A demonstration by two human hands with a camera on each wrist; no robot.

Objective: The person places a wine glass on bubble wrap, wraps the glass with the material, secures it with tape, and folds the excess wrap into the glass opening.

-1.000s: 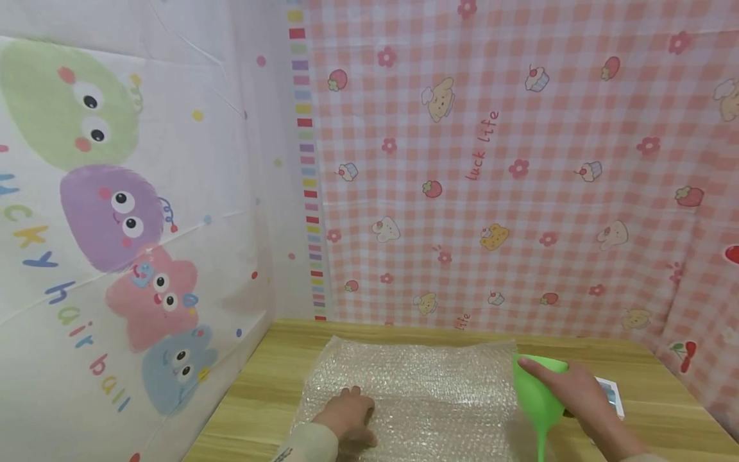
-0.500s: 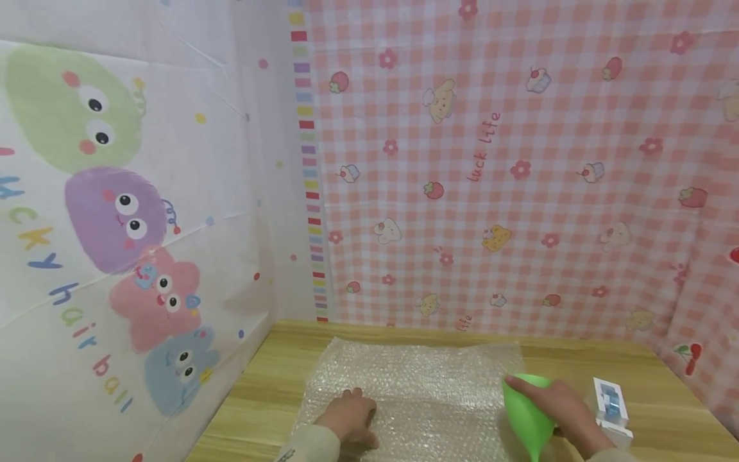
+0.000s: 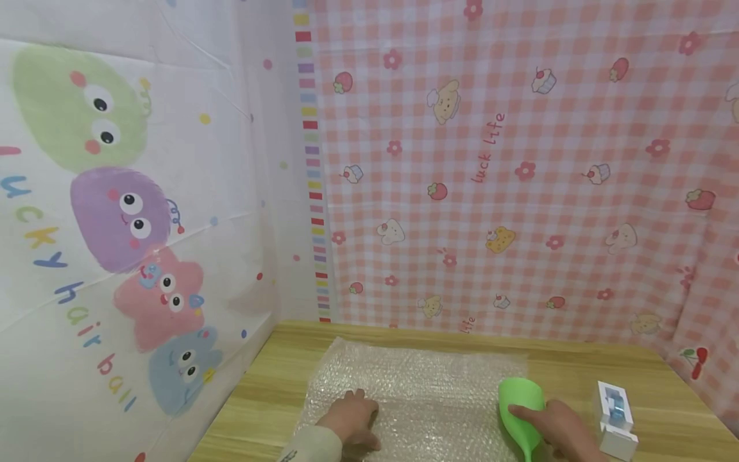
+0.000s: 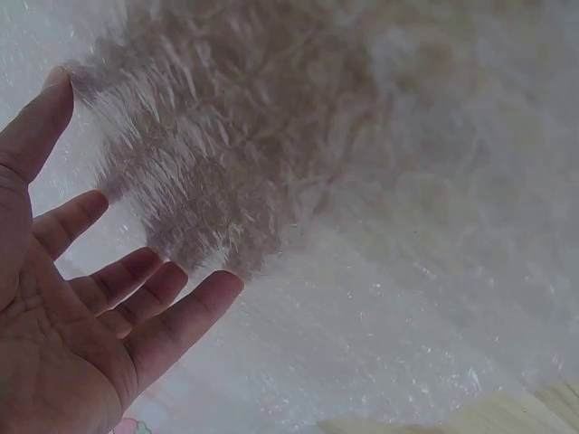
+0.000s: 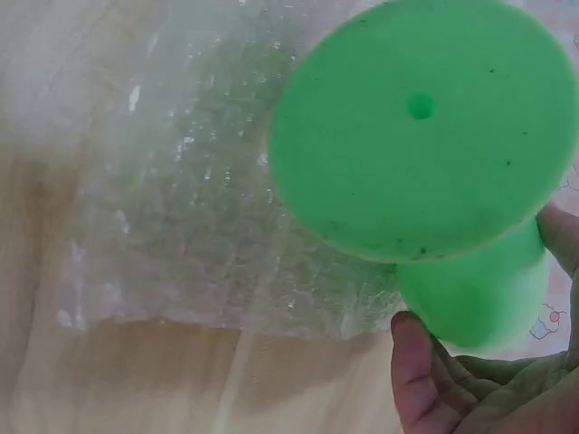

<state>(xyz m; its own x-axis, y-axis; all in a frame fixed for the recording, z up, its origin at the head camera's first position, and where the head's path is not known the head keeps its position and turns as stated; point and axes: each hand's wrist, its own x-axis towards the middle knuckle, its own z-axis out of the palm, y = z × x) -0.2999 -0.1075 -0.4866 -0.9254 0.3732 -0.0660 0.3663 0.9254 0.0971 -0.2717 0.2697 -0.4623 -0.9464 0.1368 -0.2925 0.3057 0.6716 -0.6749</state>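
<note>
Grasping a green cup [image 3: 518, 393] from the side with the right hand [image 3: 564, 428]; touching bubble wrap [image 3: 430, 394] with the loosely spread left hand [image 3: 351, 417].

Soft, even light; in the head view, bubble wrap [image 3: 433, 398] glints at six o'clock. Left wrist view blurs toward two o'clock; right wrist view has shadow near six.
</note>
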